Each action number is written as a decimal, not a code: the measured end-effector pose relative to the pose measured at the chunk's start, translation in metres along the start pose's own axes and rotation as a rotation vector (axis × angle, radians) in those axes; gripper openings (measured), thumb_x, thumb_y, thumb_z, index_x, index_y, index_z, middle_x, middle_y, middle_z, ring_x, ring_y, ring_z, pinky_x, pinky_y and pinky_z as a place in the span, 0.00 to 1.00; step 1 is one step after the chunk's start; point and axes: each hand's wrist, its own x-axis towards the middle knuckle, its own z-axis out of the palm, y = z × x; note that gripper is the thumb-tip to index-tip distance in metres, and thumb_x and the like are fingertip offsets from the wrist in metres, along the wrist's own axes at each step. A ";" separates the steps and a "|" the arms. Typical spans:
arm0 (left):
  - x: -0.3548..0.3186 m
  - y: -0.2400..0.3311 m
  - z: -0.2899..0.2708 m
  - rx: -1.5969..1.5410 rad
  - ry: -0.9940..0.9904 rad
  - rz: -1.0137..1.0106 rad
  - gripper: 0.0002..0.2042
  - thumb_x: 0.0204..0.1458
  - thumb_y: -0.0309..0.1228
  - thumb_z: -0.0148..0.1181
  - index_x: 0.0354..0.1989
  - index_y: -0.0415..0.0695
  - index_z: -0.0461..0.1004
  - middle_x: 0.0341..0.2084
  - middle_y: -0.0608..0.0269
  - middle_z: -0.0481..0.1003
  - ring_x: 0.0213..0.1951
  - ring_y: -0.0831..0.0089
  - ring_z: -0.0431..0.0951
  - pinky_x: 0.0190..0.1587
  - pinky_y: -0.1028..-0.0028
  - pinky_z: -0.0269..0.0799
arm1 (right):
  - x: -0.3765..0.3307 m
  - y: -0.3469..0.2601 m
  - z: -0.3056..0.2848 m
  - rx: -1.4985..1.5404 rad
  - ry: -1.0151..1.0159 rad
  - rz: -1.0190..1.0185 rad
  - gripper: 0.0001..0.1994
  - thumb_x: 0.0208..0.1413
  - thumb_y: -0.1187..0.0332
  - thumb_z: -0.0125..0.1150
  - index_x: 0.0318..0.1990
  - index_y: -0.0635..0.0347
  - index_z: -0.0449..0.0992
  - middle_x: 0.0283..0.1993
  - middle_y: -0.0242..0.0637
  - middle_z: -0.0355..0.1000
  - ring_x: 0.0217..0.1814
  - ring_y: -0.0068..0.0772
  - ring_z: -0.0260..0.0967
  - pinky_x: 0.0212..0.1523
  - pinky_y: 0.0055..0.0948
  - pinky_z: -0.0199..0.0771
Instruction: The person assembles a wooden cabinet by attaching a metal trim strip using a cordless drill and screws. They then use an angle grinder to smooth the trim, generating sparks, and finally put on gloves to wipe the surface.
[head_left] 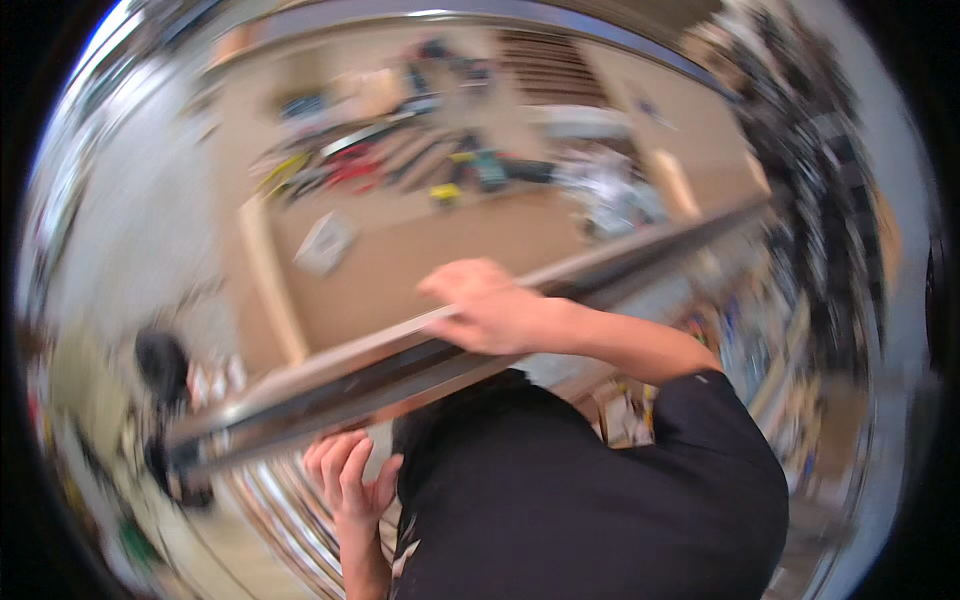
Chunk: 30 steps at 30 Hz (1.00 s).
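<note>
A long, straight channel-shaped piece (380,382), with brownish edges and a dark hollow along its length, slants across in front of my body from lower left to upper right. My right hand (490,308) is wrapped over its upper edge near the middle, thumb and fingers closed on it. Below its lower edge, closer to the left end, is my left hand (348,478). Its fingers are bent and apart, with the thumb held away. The fingertips are right by that edge, but blur hides whether they touch.
A brown workbench (470,228) lies beyond, bearing a green and black power drill (490,170), red-handled tools (355,168), a yellow block (444,194) and crumpled clear plastic (605,185). Wooden strips (272,275) lie across it. Dark clutter (830,200) fills the right; long strips (285,525) lie below left.
</note>
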 end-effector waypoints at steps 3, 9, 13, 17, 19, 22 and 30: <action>0.047 0.024 0.034 -0.062 -0.258 0.096 0.32 0.57 0.41 0.75 0.67 0.39 0.72 0.57 0.51 0.80 0.57 0.47 0.77 0.63 0.49 0.68 | -0.020 0.019 -0.005 0.016 0.065 0.050 0.23 0.69 0.51 0.63 0.56 0.63 0.74 0.55 0.51 0.77 0.61 0.55 0.75 0.64 0.52 0.70; 0.105 0.074 0.125 -0.081 -0.606 0.103 0.34 0.58 0.38 0.72 0.70 0.35 0.69 0.58 0.45 0.76 0.57 0.45 0.76 0.63 0.52 0.68 | -0.123 0.117 -0.074 0.011 0.253 0.343 0.23 0.68 0.51 0.64 0.57 0.63 0.74 0.54 0.50 0.78 0.60 0.54 0.76 0.64 0.50 0.72; 0.136 0.126 0.156 -0.019 -0.646 0.024 0.28 0.61 0.37 0.70 0.68 0.39 0.73 0.52 0.42 0.80 0.53 0.42 0.79 0.58 0.51 0.75 | -0.199 0.232 -0.160 0.016 0.289 0.612 0.24 0.65 0.51 0.65 0.55 0.65 0.75 0.49 0.53 0.81 0.54 0.58 0.80 0.56 0.50 0.80; 0.130 0.143 0.202 0.114 -0.586 0.051 0.19 0.58 0.35 0.71 0.55 0.39 0.77 0.35 0.51 0.79 0.40 0.47 0.81 0.45 0.52 0.76 | -0.279 0.433 -0.223 -0.118 0.305 0.836 0.23 0.62 0.54 0.69 0.53 0.65 0.76 0.45 0.53 0.82 0.50 0.57 0.82 0.52 0.51 0.81; 0.131 0.149 0.205 0.199 -0.708 -0.063 0.12 0.58 0.33 0.71 0.42 0.42 0.75 0.30 0.54 0.77 0.37 0.48 0.80 0.42 0.51 0.74 | -0.314 0.545 -0.243 -0.174 0.190 0.963 0.25 0.58 0.55 0.70 0.56 0.63 0.77 0.48 0.55 0.83 0.51 0.57 0.83 0.52 0.52 0.82; 0.125 0.134 0.202 0.266 -0.866 -0.137 0.09 0.58 0.31 0.69 0.36 0.44 0.73 0.26 0.54 0.76 0.31 0.48 0.78 0.34 0.52 0.73 | -0.371 0.675 -0.243 -0.325 0.002 1.196 0.25 0.54 0.54 0.71 0.56 0.59 0.82 0.50 0.55 0.84 0.54 0.56 0.83 0.55 0.53 0.82; 0.154 0.166 0.213 0.356 -0.962 -0.207 0.07 0.57 0.27 0.63 0.28 0.45 0.74 0.19 0.49 0.76 0.23 0.43 0.78 0.27 0.48 0.74 | -0.410 0.735 -0.237 -0.277 -0.848 1.376 0.22 0.56 0.48 0.77 0.43 0.59 0.90 0.42 0.44 0.87 0.43 0.43 0.86 0.46 0.49 0.85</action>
